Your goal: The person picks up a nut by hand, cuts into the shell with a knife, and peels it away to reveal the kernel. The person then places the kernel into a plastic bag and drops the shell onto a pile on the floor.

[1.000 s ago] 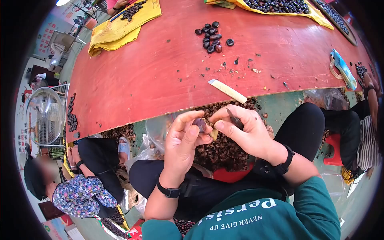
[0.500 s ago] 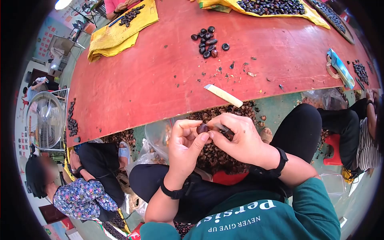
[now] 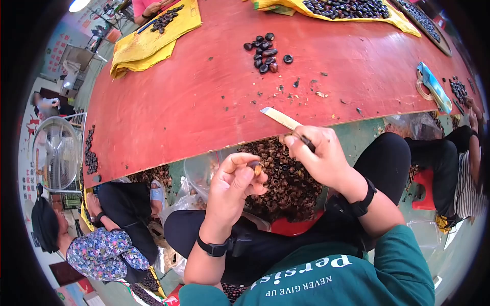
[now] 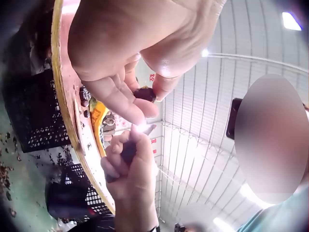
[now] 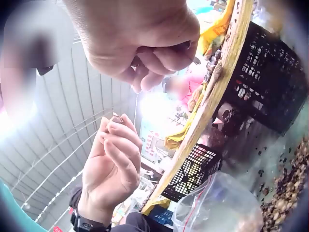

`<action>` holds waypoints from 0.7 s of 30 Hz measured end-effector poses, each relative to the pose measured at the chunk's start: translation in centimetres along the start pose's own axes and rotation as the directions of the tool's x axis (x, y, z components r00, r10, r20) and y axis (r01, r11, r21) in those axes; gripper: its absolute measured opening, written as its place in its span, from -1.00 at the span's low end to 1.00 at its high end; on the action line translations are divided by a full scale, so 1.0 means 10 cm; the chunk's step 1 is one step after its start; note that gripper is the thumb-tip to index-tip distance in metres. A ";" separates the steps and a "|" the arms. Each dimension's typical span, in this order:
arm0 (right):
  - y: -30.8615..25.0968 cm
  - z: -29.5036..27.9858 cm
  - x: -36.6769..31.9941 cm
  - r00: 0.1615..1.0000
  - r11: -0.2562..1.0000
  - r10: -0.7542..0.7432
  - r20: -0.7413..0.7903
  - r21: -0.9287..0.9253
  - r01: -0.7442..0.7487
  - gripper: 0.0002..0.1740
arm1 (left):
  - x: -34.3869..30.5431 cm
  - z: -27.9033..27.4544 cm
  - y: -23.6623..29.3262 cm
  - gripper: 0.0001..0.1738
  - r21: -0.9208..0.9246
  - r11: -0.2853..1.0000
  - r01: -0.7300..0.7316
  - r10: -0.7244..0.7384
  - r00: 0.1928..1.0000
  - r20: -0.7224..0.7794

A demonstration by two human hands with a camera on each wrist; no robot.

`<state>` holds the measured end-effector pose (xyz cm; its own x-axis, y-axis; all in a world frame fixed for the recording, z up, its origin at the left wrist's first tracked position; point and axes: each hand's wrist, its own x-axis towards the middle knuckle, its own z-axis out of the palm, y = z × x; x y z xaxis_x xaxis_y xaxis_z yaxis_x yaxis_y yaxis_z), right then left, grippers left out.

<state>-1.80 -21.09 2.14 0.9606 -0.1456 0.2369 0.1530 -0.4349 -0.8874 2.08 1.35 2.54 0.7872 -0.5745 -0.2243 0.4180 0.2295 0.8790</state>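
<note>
In the head view, my left hand (image 3: 228, 186) pinches a dark brown nut (image 3: 253, 164) between thumb and fingers. A yellow-orange patch shows on the nut's near side. My right hand (image 3: 324, 158), to the right and a little higher, grips a small knife (image 3: 308, 143) by its dark handle. The knife's short blade (image 4: 148, 129) catches the light in the left wrist view, just below the left fingertips. Seen from the right wrist, the left hand (image 5: 113, 159) has its fingertips together at the nut, which they mostly hide. A gap separates the two hands.
A red table (image 3: 168, 112) lies ahead, bearing a pale strip with a slanted grey tip (image 3: 280, 118), a cluster of dark nuts (image 3: 264, 52) and yellow cloths (image 3: 153, 48). Below its edge are a heap of brown shells (image 3: 286, 188) and a plastic bag (image 5: 217, 205). Another person (image 3: 104, 252) sits left.
The hands were together at the nut half a second ago. My right hand has since drawn away up and right with the knife, and the nut now shows a yellow-orange patch.
</note>
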 end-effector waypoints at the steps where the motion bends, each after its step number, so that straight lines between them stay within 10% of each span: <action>1: 0.00 0.03 -0.02 0.998 1.000 0.013 0.069 0.000 -0.013 -0.92 | 0.01 -0.01 0.00 -0.62 -0.051 0.999 0.003 -0.004 1.000 -0.012; 8: -0.11 0.18 -0.13 0.982 0.978 -0.141 0.123 0.171 0.119 -0.57 | 0.07 -0.04 -0.03 -0.66 -0.159 0.987 -0.026 0.019 0.999 -0.042; 21: -0.14 0.29 -0.18 0.984 0.956 -0.115 0.137 0.285 0.072 -0.55 | 0.05 0.01 -0.15 -0.59 0.060 0.987 -0.147 0.152 0.984 -0.095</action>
<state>-3.08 -17.62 1.76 0.9593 0.0281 0.2811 0.2817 -0.1732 -0.9437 1.85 0.62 1.14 0.8810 -0.4559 -0.1268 0.2696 0.2635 0.9262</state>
